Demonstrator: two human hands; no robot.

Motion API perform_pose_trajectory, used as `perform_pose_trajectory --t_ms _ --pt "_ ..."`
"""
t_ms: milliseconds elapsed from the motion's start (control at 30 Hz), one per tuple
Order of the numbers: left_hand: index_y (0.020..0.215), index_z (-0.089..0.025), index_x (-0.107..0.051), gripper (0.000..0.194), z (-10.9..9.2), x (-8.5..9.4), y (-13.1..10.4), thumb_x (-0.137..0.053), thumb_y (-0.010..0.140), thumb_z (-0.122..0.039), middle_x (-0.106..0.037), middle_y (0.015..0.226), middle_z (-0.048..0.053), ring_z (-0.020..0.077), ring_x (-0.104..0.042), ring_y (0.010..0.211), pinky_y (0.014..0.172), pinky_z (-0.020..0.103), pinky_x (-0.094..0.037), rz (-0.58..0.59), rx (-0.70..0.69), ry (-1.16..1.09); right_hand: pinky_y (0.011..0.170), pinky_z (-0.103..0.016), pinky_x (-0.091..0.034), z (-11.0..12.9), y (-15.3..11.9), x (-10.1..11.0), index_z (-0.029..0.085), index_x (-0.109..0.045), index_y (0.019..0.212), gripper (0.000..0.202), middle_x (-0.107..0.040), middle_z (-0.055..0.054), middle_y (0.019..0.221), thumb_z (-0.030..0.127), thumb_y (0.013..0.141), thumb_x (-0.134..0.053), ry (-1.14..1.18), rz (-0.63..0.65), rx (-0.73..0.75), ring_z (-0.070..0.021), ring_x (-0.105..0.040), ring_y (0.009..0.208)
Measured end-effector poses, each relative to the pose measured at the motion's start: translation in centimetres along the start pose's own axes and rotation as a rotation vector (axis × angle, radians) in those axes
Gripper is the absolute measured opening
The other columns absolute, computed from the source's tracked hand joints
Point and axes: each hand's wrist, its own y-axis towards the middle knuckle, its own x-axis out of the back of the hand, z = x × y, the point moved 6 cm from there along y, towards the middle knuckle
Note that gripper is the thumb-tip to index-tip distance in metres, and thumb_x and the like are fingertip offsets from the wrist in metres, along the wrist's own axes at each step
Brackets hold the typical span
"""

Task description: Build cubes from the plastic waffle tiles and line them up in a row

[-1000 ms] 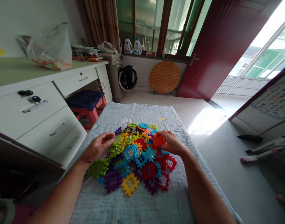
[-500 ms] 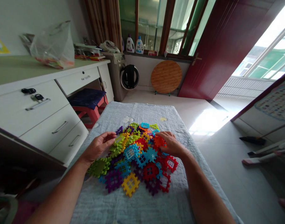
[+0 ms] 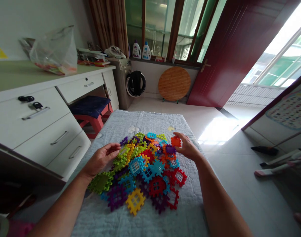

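A heap of interlocking plastic building tiles in several colours lies on the cloth-covered table. My right hand point(image 3: 187, 148) grips an orange tile point(image 3: 176, 142) between thumb and fingers, lifted at the heap's right side. Just beneath it are a purple tile point(image 3: 170, 149) and a blue window tile point(image 3: 173, 162). On the left, my left hand point(image 3: 102, 160) rests beside the lime-green tiles point(image 3: 123, 153), thumb and fingers a little apart, with nothing visible in it. Closer to me lie a yellow window tile point(image 3: 136, 201) and a red tile point(image 3: 157, 186).
The light blue cloth point(image 3: 145, 121) covers the table. On the left stand a white desk with drawers point(image 3: 73, 89) and a red stool with a dark seat point(image 3: 91, 107). A washing machine point(image 3: 123, 85), a round wooden tabletop point(image 3: 174, 84) and a red door point(image 3: 219, 52) are beyond.
My right hand has lifted the orange tile off the heap and moved slightly right, uncovering the purple tile and a blue window tile. My left hand stays by the green tiles.
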Motion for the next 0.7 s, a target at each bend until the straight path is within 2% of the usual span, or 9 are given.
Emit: perform_pose_trajectory --t_ms 100,233,333,467,700 --pt "0.108 -0.017 -0.063 0.052 0.3 0.0 0.1 -0.073 0.067 -0.049 -0.068 0.106 0.010 0.0285 -0.062 0.105 0.097 0.044 -0.046 0.006 0.005 0.004 0.094 -0.043 -0.040 -4.5 1.5 1.0 0.021 -0.046 0.129 0.065 -0.060 -0.008 0.113 0.019 0.065 -0.059 -0.072 -0.035 -0.162 -0.0264 -0.052 0.103" --pt "0.108 -0.018 -0.062 0.049 0.8 0.0 0.2 -0.072 0.070 -0.048 -0.067 0.108 0.009 0.0267 -0.061 0.106 0.099 0.041 -0.044 0.024 0.023 -0.003 0.092 -0.043 -0.041 -8.1 3.1 0.7 0.025 -0.043 0.133 0.071 -0.060 -0.007 0.118 0.023 0.064 -0.062 -0.185 0.085 -0.271 -0.0289 -0.051 0.108" --pt "0.109 -0.019 -0.061 0.049 1.0 0.0 0.3 -0.071 0.071 -0.048 -0.067 0.108 0.009 0.0264 -0.060 0.108 0.101 0.042 -0.043 0.034 0.036 -0.003 0.094 -0.042 -0.039 -9.1 3.7 0.1 0.021 -0.041 0.136 0.075 -0.058 -0.009 0.123 0.023 0.064 -0.065 -0.256 0.202 -0.287 -0.0306 -0.049 0.114" --pt "0.108 -0.019 -0.062 0.050 0.9 0.0 0.3 -0.072 0.069 -0.049 -0.067 0.108 0.009 0.0278 -0.060 0.108 0.101 0.043 -0.043 0.028 0.054 -0.010 0.092 -0.040 -0.039 -9.8 4.0 0.0 0.019 -0.042 0.136 0.078 -0.050 -0.012 0.132 0.025 0.062 -0.067 -0.313 0.296 -0.292 -0.0314 -0.045 0.118" --pt "0.104 -0.020 -0.065 0.052 0.3 -0.1 0.2 -0.074 0.064 -0.051 -0.069 0.105 0.008 0.0281 -0.062 0.106 0.098 0.042 -0.046 0.009 0.050 0.014 0.086 -0.035 -0.039 -9.8 4.4 0.0 0.021 -0.061 0.112 0.050 -0.055 -0.010 0.116 0.025 0.063 -0.068 -0.358 0.354 -0.283 -0.0281 -0.049 0.106"
